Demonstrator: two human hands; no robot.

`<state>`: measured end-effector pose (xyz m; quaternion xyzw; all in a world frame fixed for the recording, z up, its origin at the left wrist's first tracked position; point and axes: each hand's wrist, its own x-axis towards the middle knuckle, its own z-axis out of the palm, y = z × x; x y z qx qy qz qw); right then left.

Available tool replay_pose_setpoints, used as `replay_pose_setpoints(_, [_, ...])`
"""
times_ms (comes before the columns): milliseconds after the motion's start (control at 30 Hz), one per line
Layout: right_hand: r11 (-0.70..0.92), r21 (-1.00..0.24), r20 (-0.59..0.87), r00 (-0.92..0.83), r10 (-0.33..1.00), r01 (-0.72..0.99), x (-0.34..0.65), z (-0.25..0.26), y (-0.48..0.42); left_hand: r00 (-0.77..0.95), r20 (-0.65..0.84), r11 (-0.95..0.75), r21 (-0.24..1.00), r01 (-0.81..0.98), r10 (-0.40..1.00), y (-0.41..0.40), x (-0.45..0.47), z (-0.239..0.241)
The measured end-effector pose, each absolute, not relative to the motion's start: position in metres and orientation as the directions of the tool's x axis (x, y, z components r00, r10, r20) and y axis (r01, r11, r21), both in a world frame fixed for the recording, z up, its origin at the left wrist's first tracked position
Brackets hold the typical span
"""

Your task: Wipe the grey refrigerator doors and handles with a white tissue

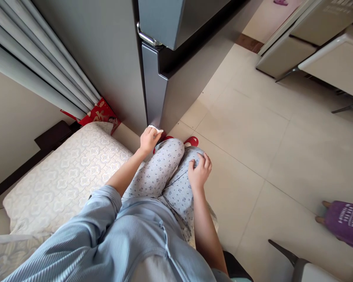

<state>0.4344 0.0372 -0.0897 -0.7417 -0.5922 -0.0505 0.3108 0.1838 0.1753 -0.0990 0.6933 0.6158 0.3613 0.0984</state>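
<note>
Pale tiles (241, 117) cover the floor in front of the fridge (108, 51); a quilted cover (76, 176) lies to the left of our legs, with a red box (101, 111) beyond it, beside the curtain (44, 47).

Status: we judge the work to be under way rather than complete, since our cloth (156, 129) is in use at the foot of the lower door (191, 86), close to the floor. No streaks or marks can be made out on the grey surfaces (at this range, fine soiling would not show), so we cannot tell which areas are done and which are left.

Hands: our left hand (149, 140) has its fingers closed around the cloth and appears to press it against the door's near corner. Our right hand (200, 170) rests on our right knee, fingers spread and slightly bent, with nothing visible in its grasp.

Condition: the cloth is white, small and crumpled, and only its upper edge projects beyond the fingers; whether it is fabric or tissue we cannot confirm. The lower door is smooth and dark grey, with a recessed upper edge below a bright metal hinge (148, 36).
</note>
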Motion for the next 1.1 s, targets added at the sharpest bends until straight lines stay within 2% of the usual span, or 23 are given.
replay_pose_setpoints(100, [-0.104,-0.404,0.447,0.295,0.844,0.909,0.435,-0.090,0.037,-0.042,0.133,-0.046,0.594,0.803,0.990,0.161,0.180,-0.110])
replay_pose_setpoints(200, [-0.104,-0.414,0.436,0.297,0.849,0.904,0.436,-0.091,0.037,-0.094,0.057,0.039,0.623,0.781,0.994,0.156,0.182,-0.105])
replay_pose_setpoints(267, [-0.105,-0.424,0.425,0.300,0.854,0.900,0.436,-0.092,0.037,-0.101,0.111,0.004,0.654,0.756,0.989,0.159,0.186,-0.094])
replay_pose_setpoints(367, [-0.109,-0.434,0.417,0.307,0.855,0.894,0.436,-0.092,0.037,-0.120,0.316,-0.139,0.685,0.716,0.941,0.168,0.192,-0.064])
replay_pose_setpoints(467, [-0.108,-0.437,0.414,0.306,0.857,0.893,0.436,-0.093,0.037,-0.165,0.578,-0.330,0.652,0.683,0.799,0.180,0.198,-0.022])
replay_pose_setpoints(567, [-0.102,-0.437,0.413,0.300,0.860,0.894,0.436,-0.093,0.037,-0.227,0.738,-0.469,0.603,0.646,0.636,0.195,0.203,0.030])
replay_pose_setpoints(700, [-0.111,-0.437,0.411,0.308,0.858,0.892,0.435,-0.091,0.036,-0.245,0.810,-0.565,0.556,0.609,0.533,0.211,0.207,0.091])
replay_pose_setpoints(800, [-0.111,-0.438,0.418,0.311,0.854,0.892,0.435,-0.090,0.035,-0.254,0.866,-0.592,0.484,0.644,0.431,0.216,0.210,0.112])
replay_pose_setpoints(900, [-0.099,-0.431,0.432,0.302,0.850,0.897,0.435,-0.090,0.035,-0.255,0.876,-0.597,0.468,0.652,0.409,0.216,0.212,0.107])
replay_pose_setpoints(1000, [-0.091,-0.431,0.436,0.296,0.850,0.898,0.436,-0.091,0.035,-0.236,0.835,-0.564,0.517,0.644,0.496,0.215,0.212,0.083])
replay_pose_setpoints(1100, [-0.089,-0.427,0.442,0.294,0.848,0.900,0.436,-0.092,0.036,-0.219,0.822,-0.517,0.514,0.685,0.526,0.212,0.210,0.054])
